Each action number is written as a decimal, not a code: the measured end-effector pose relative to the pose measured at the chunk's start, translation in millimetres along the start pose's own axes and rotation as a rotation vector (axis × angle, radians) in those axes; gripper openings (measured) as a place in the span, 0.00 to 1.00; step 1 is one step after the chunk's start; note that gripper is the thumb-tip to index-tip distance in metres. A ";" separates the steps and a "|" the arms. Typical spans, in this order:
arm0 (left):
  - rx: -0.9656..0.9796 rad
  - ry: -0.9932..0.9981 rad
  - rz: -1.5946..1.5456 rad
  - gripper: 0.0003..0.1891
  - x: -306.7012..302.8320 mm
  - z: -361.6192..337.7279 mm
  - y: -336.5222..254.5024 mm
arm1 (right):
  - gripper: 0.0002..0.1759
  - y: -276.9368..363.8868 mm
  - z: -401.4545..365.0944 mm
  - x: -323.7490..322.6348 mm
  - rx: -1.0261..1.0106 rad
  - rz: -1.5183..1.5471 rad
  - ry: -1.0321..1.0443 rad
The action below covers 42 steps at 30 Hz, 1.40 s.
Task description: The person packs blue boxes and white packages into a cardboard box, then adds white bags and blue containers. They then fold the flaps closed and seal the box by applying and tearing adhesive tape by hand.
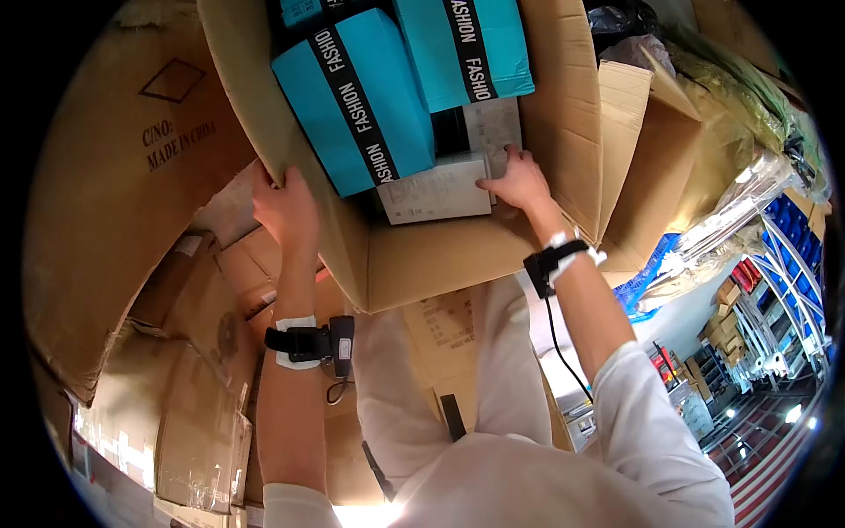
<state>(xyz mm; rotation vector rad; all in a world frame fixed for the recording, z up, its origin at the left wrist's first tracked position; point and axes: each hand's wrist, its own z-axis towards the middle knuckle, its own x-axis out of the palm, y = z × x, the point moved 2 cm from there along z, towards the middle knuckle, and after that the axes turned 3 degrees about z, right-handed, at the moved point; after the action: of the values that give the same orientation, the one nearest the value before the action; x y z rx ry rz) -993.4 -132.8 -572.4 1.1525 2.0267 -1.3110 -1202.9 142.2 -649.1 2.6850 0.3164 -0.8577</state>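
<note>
A large open cardboard carton [440,260] sits in front of me, packed with blue boxes with black "FASHION" bands [356,97] and a white box [436,189]. My left hand [283,207] grips the carton's left flap edge. Inside the carton, my right hand [519,180] rests with its fingers on the right end of the white box. Both wrists carry black strapped devices.
A big "MADE IN CHINA" carton [132,176] stands at the left. More cartons [194,396] are stacked below it. Open flaps [642,150] and plastic-wrapped goods lie at the right, with blue shelving racks [792,255] beyond.
</note>
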 end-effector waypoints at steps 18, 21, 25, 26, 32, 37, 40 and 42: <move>-0.089 0.010 -0.032 0.26 -0.9 -4.2 -2.6 | 0.41 42.4 37.3 58.0 -0.284 -0.349 0.063; -0.092 -0.012 0.030 0.27 -0.1 -2.2 -1.8 | 0.39 41.1 32.7 75.9 -0.631 -0.436 -0.077; -0.136 0.018 -0.026 0.27 -2.9 -4.0 -4.2 | 0.37 35.5 52.9 69.8 -0.443 -0.749 0.258; -0.115 0.012 -0.031 0.27 -2.6 -2.4 0.8 | 0.36 34.6 55.8 63.8 -0.414 -0.785 0.296; -0.063 0.017 -0.046 0.26 -1.2 -1.0 1.7 | 0.30 -20.3 60.7 67.7 -0.680 -0.720 -0.065; -0.050 0.033 -0.061 0.26 -0.3 -2.7 -1.3 | 0.27 32.2 58.7 56.2 -0.601 -0.822 0.232; -0.016 0.034 -0.098 0.24 -0.4 -1.7 2.9 | 0.23 24.9 91.6 78.7 -0.772 -0.987 0.152; -0.015 0.037 -0.126 0.25 0.5 1.4 4.6 | 0.19 2.7 120.8 98.7 -0.795 -1.145 0.053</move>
<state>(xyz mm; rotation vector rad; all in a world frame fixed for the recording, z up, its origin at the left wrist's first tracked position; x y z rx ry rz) -989.9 -132.9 -575.7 1.0648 2.1628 -1.3404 -1186.9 108.8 -800.6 1.6222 1.8346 -0.6540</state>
